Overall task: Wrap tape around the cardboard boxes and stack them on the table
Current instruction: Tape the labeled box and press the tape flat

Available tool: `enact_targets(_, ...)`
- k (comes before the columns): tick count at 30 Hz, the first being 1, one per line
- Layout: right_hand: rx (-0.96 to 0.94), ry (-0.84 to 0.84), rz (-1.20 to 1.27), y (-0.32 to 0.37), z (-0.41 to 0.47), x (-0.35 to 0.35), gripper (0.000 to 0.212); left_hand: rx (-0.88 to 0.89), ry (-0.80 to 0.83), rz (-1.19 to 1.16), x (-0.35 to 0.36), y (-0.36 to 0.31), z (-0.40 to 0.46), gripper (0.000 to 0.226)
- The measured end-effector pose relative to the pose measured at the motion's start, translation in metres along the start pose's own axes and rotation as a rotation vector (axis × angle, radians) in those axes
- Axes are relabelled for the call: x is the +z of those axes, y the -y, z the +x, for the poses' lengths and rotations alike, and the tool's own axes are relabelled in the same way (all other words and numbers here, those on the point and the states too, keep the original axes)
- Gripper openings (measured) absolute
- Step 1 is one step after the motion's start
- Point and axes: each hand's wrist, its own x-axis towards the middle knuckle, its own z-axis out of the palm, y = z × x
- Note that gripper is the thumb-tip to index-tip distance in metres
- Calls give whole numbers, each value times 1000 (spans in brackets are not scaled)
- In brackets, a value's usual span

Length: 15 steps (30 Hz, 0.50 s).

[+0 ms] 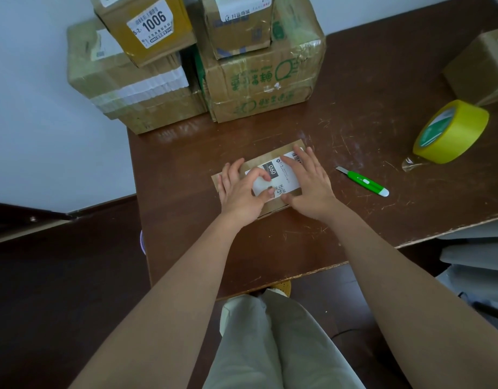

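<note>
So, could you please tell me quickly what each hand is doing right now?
Left hand: open, fingers curled, pressing on the small cardboard box.
Right hand: open, flat on the same box.

Parcel-packing room: labelled cartons [259, 80] stacked, tape roll [450, 133], scratched table [382, 80].

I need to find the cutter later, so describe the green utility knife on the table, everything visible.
The green utility knife lies flat on the scratched brown table, to the right of the small cardboard box. Its body looks like green plastic with a white end cap nearest the person and a short metal blade showing at the far end. It lies diagonally. Neither of the hands touches it; it lies apart from the yellow tape roll.
</note>
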Motion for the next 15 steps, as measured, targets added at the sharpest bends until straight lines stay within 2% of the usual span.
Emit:
enact_targets(2,1,-3,4,0,0,0,84,-7,1,-3,-1,0,-1,8)
enact_targets(15,1,-22,-3,-1,2,1,85,-38,-26,-53,0,0,5,13)
